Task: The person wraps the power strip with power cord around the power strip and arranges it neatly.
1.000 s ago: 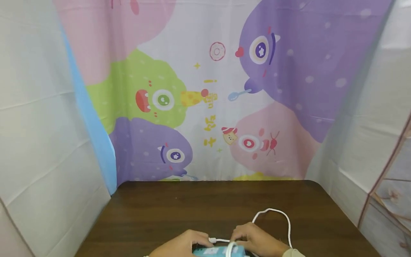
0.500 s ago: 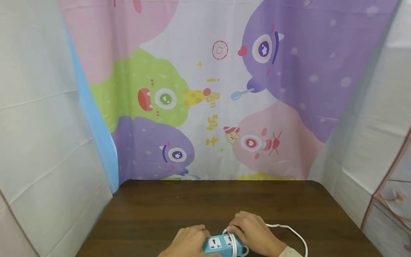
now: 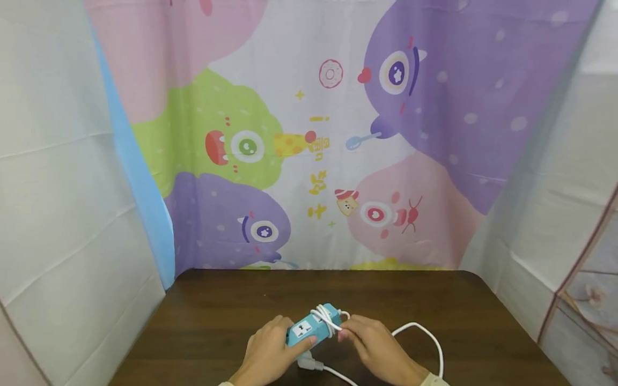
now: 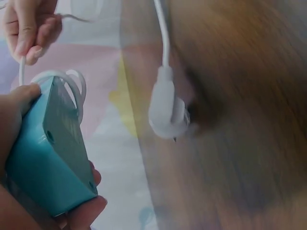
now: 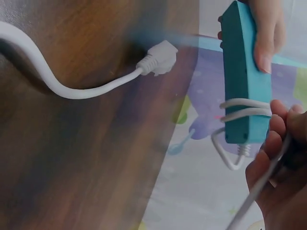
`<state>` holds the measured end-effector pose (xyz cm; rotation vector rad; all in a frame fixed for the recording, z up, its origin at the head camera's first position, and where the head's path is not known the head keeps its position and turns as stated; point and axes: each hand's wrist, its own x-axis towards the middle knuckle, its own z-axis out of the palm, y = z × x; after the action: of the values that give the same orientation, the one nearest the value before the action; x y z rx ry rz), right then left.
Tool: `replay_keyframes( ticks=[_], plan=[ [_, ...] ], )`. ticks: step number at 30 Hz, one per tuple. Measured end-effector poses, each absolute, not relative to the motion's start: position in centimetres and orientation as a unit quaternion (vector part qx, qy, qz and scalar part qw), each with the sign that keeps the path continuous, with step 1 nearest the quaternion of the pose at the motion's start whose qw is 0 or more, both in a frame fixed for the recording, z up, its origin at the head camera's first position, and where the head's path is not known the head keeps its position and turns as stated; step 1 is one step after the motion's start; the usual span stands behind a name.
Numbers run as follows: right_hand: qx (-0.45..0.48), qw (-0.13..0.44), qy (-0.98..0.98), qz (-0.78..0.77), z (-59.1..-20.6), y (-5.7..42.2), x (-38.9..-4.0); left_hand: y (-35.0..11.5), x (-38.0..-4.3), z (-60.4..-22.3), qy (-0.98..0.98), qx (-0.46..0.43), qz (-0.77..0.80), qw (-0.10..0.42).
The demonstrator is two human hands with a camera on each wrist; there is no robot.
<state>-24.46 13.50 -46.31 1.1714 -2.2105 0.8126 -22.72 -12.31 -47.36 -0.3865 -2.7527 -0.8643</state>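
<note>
- left hand (image 3: 270,347) clamps its fingers round the blue power strip (image 3: 315,333), seemingly to steady it
- right hand (image 3: 376,343) pinches the white cord (image 3: 329,321) just beyond those fingers, probably for snug loops
- plug (image 3: 309,364) loose by the left thumb

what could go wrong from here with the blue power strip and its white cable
The cable loops sit near one end of the power strip, so they might slide off if the right hand lets the cable go slack.
The plug is held by neither hand, so it could swing and knock the table.
The cord bend is tight just outside the strip's end, so a hard pull might strain it there.
</note>
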Motion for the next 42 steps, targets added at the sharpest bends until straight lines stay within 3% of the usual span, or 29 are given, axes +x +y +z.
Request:
replay_keyframes(
  ticks=[11, 19, 26, 30, 34, 42],
  plan=[
    [0.444, 0.153, -0.772, 0.428, -47.6, 14.1, -24.2, -11.4, -22.5, -46.8, -0.893, -0.096, -0.434, 0.065],
    [0.471, 0.023, -0.743, 0.475, -48.7, 15.4, -25.0, -12.0, -22.1, -45.9, -0.787, -0.195, -0.583, -0.057],
    [0.542, 0.043, -0.753, 0.371, -48.3, 16.6, -26.1, -12.5, -21.5, -45.6, -0.778, -0.335, -0.517, -0.125],
    [0.530, 0.034, -0.795, 0.294, -47.4, 16.8, -26.5, -12.5, -21.6, -45.5, -0.809, -0.406, -0.416, -0.089],
    [0.516, 0.068, -0.824, 0.222, -47.2, 16.4, -26.3, -11.8, -21.7, -45.4, -0.859, -0.459, -0.229, -0.004],
    [0.419, 0.083, -0.882, 0.202, -46.3, 15.2, -25.4, -11.0, -21.2, -45.7, -0.896, -0.424, -0.076, 0.109]
  ],
)
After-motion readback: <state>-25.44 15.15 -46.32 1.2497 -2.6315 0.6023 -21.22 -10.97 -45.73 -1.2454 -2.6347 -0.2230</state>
